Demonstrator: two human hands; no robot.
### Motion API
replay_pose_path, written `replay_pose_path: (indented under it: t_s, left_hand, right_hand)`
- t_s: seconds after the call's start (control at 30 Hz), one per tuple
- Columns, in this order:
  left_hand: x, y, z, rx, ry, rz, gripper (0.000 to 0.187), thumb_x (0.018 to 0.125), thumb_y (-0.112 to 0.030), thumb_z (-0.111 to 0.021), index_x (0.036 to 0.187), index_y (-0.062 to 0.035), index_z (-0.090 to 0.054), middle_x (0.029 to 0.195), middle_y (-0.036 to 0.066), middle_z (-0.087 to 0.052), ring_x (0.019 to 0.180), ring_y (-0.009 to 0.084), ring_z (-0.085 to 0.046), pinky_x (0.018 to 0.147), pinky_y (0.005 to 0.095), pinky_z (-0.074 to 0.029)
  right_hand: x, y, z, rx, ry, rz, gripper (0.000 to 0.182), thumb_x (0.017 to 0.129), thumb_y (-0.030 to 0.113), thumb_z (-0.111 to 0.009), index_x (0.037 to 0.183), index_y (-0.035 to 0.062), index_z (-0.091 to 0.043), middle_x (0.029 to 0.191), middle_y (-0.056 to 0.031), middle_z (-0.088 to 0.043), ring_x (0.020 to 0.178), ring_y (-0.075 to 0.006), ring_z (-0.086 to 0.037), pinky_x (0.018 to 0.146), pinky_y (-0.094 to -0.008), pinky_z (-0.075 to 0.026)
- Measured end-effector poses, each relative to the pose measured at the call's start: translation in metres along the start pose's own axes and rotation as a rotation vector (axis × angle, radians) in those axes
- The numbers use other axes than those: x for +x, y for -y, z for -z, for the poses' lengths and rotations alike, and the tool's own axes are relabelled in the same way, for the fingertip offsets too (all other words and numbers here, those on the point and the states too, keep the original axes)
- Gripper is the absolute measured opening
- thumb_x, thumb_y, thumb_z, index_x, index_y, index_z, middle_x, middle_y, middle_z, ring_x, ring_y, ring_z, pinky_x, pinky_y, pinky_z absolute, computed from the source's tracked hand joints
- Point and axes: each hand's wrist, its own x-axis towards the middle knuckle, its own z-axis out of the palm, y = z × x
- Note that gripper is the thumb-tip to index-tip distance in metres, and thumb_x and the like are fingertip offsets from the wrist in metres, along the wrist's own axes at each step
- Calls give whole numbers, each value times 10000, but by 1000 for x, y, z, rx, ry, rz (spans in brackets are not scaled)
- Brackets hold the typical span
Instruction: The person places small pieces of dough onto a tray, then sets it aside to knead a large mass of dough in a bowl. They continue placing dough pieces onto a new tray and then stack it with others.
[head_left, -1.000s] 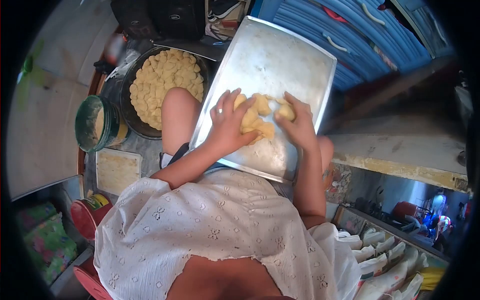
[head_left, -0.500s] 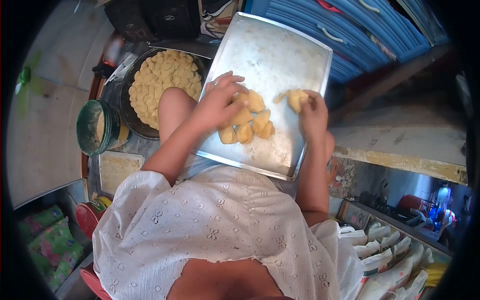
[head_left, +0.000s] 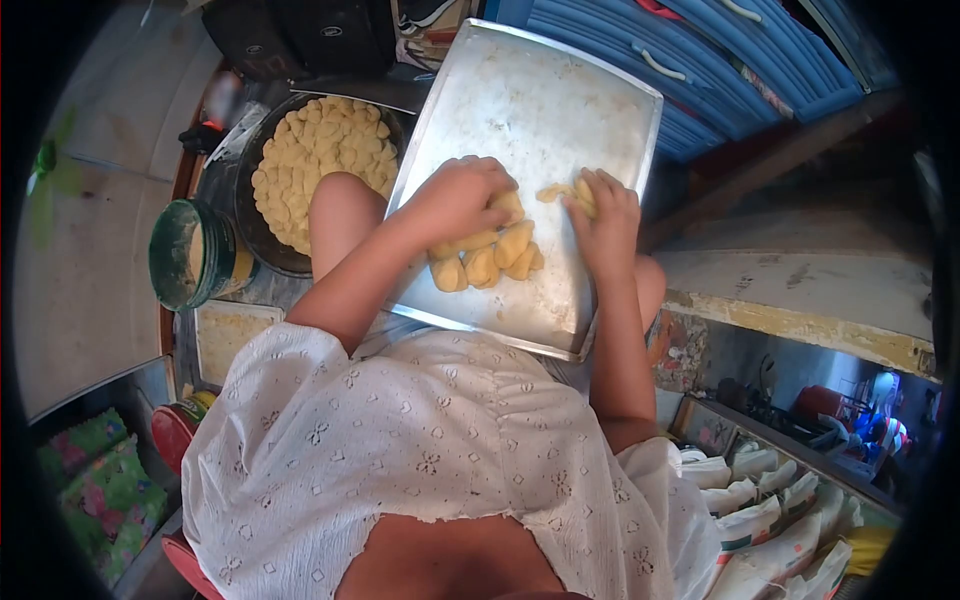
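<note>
A metal tray (head_left: 540, 110) rests on my lap. Several yellow dough pieces (head_left: 482, 266) lie together on its lower left part. My left hand (head_left: 465, 200) curls over the upper pieces of this group, its fingers bent around a piece at the top. To the right, my right hand (head_left: 607, 215) grips a separate dough lump (head_left: 585, 198), with a thin bit of it sticking out to the left over the tray. The fingers partly hide that lump.
Left of the tray stands a round dark pan (head_left: 325, 160) heaped with dough pieces. Beside it are a green bucket (head_left: 190, 255) and a flat pale board (head_left: 237, 340). Blue drawers (head_left: 620, 60) stand behind the tray, and white packets (head_left: 750, 520) lie at the lower right.
My left hand has moved slightly right and its fingers have closed more over the dough. My right hand has shifted a little left with its lump, now more covered by the fingers.
</note>
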Motion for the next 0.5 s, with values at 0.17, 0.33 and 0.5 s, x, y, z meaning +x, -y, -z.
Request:
replay_pose_path:
  t_s: [0.17,0.33,0.5]
  left_hand:
    - [8,-1,-7,21,-167,-55,281,810,-172,-612,1055,-36,-642,1046,129,-621,1010,309,-566,896,379,-442]
    - [18,1,-6,-16,-186,-24,256,819,-154,-600,1040,-33,-649,1019,140,-626,979,314,-578,874,382,-455]
    - [12,13,-1,-36,-203,21,243,815,-136,-594,1023,-25,-654,994,148,-631,967,317,-583,852,376,-463]
  right_hand:
    - [20,11,9,619,-91,-450,379,724,76,-720,1092,54,-630,1085,-127,-617,964,-298,-575,843,-361,-467]
    - [31,17,-5,329,-180,-66,357,755,46,-682,1105,18,-614,1153,-181,-592,1043,-337,-569,892,-393,-469]
    - [19,26,-36,32,-60,60,414,770,155,-692,1148,18,-590,1198,-189,-573,1166,-347,-493,1017,-426,-378]
